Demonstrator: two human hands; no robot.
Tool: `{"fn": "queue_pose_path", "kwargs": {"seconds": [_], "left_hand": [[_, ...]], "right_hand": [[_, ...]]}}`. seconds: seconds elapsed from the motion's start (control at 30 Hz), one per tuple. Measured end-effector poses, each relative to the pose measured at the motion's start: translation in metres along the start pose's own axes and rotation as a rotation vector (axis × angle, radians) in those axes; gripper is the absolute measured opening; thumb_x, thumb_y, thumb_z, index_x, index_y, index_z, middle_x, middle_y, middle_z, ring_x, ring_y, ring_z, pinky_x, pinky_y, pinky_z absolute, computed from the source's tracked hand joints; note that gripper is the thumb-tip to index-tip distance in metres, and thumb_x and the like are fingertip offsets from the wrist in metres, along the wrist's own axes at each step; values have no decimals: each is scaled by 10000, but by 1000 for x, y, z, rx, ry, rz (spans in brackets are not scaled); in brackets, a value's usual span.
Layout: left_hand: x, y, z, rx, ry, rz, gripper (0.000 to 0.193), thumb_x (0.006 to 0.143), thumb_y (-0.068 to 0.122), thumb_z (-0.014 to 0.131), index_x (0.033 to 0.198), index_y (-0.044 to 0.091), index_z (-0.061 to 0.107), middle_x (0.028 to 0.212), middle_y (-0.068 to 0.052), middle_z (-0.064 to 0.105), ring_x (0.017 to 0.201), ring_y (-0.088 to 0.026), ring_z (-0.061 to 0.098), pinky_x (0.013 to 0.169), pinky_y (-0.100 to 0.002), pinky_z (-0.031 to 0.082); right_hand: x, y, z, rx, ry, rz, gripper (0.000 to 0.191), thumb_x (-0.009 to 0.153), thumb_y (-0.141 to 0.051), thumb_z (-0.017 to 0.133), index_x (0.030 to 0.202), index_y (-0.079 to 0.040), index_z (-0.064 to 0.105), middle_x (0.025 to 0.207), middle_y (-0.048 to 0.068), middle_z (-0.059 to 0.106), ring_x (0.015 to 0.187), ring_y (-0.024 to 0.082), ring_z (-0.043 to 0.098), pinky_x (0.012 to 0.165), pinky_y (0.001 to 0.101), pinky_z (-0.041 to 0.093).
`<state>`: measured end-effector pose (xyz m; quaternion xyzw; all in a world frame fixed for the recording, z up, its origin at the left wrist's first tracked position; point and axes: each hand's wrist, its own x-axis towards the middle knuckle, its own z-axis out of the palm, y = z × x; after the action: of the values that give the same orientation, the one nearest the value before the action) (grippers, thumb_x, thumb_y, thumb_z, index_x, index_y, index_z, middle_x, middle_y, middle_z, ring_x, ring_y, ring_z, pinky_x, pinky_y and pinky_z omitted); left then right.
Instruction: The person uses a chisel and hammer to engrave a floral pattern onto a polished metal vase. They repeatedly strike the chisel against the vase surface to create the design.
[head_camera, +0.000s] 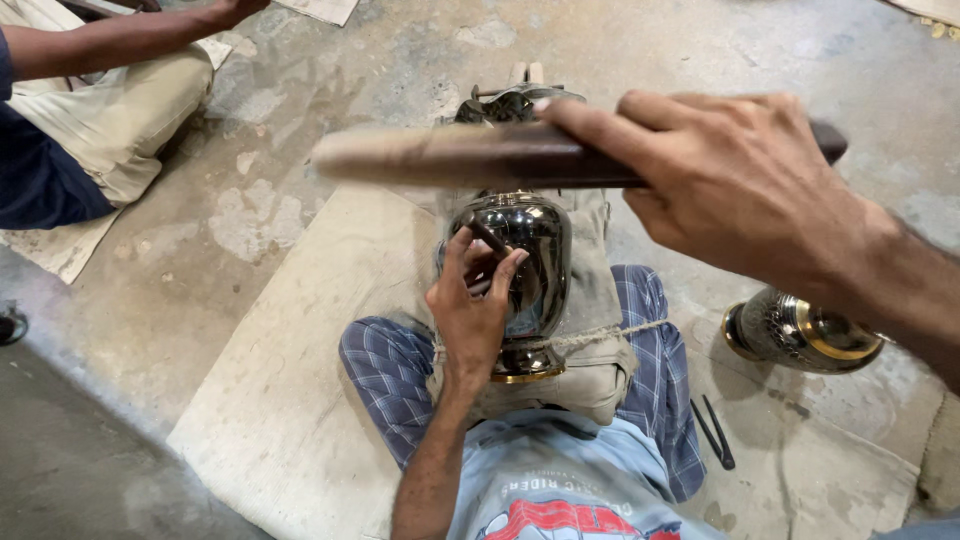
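A shiny dark metal vase (535, 262) with a gold band lies on a padded cloth across my lap, tied down by a rope (610, 334). My left hand (472, 300) rests against the vase and pinches a thin dark chisel (488, 238) whose tip touches the metal. My right hand (735, 180) is raised above it, gripping a brown wooden mallet stick (460, 157) that is blurred by motion.
A second dark vase with gold bands (800, 333) lies on the floor at the right. Thin black metal tools (716, 432) lie by my right leg. Another person (90, 110) sits at the top left. I sit on a pale mat (300, 380) over a concrete floor.
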<state>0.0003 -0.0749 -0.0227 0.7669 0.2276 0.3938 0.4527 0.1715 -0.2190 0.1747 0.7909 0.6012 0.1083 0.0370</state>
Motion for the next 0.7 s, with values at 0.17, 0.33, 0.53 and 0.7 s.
{"fn": "queue_pose_path", "kwargs": {"seconds": [0.17, 0.33, 0.53, 0.7], "left_hand": [[9, 4, -6, -9, -123, -64, 500, 936, 260, 752, 1369, 89, 569, 975, -117, 798, 819, -207, 817, 673, -328, 713], [15, 6, -8, -36, -167, 9, 469, 966, 250, 731, 1378, 82, 585, 1013, -129, 790, 895, -229, 814, 731, -341, 718], [16, 11, -12, -19, -157, 48, 481, 940, 179, 774, 1370, 71, 585, 1011, -127, 777, 926, -245, 804, 779, -358, 705], [17, 15, -14, -10, -158, 41, 516, 901, 177, 803, 1370, 103, 600, 962, -103, 787, 875, -216, 809, 750, -356, 692]], "right_hand": [[-9, 13, 16, -235, 111, 1, 488, 1028, -187, 560, 1503, -295, 569, 893, -3, 744, 560, 120, 627, 493, 313, 550], [-18, 20, 26, 14, 46, 94, 643, 952, -160, 616, 1582, -227, 510, 972, 42, 726, 579, 131, 631, 454, 305, 550], [-33, 21, 26, -22, 159, 87, 644, 920, -172, 680, 1547, -192, 533, 925, 45, 747, 589, 167, 667, 488, 319, 566], [-33, 24, 28, -269, 43, 32, 611, 994, -144, 662, 1545, -360, 509, 992, -36, 773, 636, 129, 703, 555, 298, 597]]}}
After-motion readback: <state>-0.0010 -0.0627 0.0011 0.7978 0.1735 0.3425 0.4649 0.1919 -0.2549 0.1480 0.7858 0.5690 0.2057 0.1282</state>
